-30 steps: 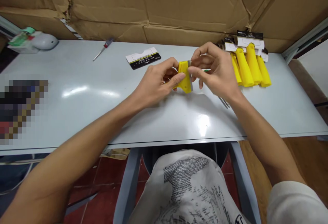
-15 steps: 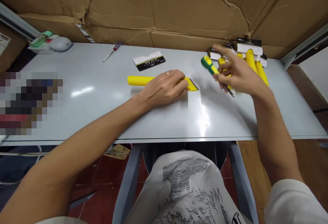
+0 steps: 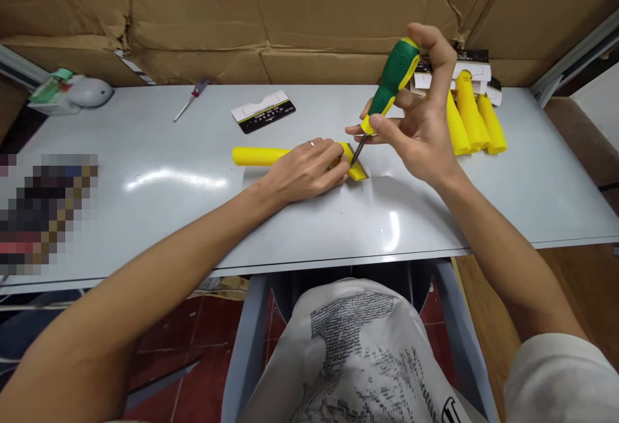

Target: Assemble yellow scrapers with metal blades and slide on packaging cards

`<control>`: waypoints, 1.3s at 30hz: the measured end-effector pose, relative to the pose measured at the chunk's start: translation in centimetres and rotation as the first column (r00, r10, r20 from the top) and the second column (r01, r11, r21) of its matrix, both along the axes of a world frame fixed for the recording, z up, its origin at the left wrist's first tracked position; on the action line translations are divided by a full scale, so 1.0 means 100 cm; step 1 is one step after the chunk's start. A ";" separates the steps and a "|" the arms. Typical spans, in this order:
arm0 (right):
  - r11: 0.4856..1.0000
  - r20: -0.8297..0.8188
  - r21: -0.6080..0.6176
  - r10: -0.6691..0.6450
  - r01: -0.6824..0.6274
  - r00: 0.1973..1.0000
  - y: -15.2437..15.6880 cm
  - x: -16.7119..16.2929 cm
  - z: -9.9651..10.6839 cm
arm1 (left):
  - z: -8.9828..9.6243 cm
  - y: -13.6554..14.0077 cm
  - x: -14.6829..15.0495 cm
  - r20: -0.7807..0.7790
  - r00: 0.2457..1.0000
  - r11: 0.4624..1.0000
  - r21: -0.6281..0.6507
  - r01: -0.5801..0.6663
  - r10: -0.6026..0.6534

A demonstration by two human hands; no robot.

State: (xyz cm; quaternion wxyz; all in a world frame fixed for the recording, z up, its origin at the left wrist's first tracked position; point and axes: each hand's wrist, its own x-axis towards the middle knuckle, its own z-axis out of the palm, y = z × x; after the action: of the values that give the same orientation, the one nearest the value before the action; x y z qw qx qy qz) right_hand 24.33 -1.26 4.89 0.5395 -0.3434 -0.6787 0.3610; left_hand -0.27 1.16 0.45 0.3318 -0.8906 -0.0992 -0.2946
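Observation:
On the table lies a yellow scraper (image 3: 258, 156), its handle pointing left and its bladed head to the right. My left hand (image 3: 309, 170) is closed around the neck of the scraper and covers its middle. Between the fingers and thumb of my right hand (image 3: 425, 113) is a screwdriver (image 3: 391, 81) with a green and yellow grip. It tilts down to the left, and its tip meets the scraper's head beside my left fingertips. Exactly what the tip touches is too small to tell.
A black and white card (image 3: 264, 112) lies behind the scraper. Several yellow scrapers (image 3: 471, 113) with cards are at the back right. A small screwdriver (image 3: 191, 98) and a white computer mouse (image 3: 90, 92) are at the back left. Cardboard (image 3: 203, 17) stands along the back edge.
My right hand has moved left and turned the screwdriver over, so its tip now points down at the scraper's head. My left hand still holds the scraper.

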 end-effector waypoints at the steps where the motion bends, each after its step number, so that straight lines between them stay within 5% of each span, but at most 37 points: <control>1: 1.000 -0.008 0.021 0.001 -0.001 1.000 0.002 0.000 -0.001 | 0.000 0.000 0.000 -0.003 1.000 1.000 0.003 0.004 -0.004; 16: 0.993 -0.026 0.110 0.046 -0.043 0.999 0.007 0.001 -0.008 | 0.000 -0.002 -0.001 -0.032 0.999 0.996 0.085 -0.009 0.011; 28: 0.995 0.055 -0.099 -0.025 0.031 0.998 -0.007 0.005 0.006 | -0.011 0.003 -0.005 -0.003 1.000 0.997 -0.077 0.015 -0.015; 35: 0.995 0.112 -0.008 -0.099 0.101 0.989 -0.008 0.003 0.006 | -0.009 0.000 -0.004 -0.013 1.000 0.991 -0.131 -0.001 -0.001; 39: 0.984 0.117 0.136 -0.130 0.114 0.985 -0.008 -0.001 0.007 | -0.005 -0.002 0.001 -0.040 0.999 1.000 0.001 0.004 -0.004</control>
State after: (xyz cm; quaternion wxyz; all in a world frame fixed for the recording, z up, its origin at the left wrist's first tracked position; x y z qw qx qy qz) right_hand 24.25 -2.03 5.55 0.5381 -0.3706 -0.7109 0.2603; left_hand -0.13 0.95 -0.04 0.3337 -0.8963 -0.0905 -0.2776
